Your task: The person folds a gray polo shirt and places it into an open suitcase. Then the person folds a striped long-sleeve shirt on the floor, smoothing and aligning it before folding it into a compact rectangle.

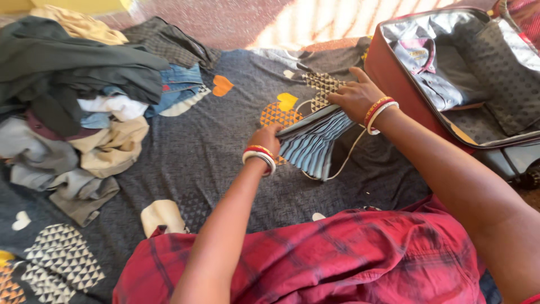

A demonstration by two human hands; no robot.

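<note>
Both hands grip a folded striped garment over the bed.
The left hand and right hand clasp the blue striped cloth between a clothes pile and an open red suitcase.

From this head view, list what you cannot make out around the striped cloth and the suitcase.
- Striped garment: folded, so its kind stays unclear; left hand and right hand cover its edges.
- Red suitcase: cut off by the right and top frame edges.
- Clothes pile: lower layers hidden by the garments on top.
- White cord: ends hidden under the garment.
</note>
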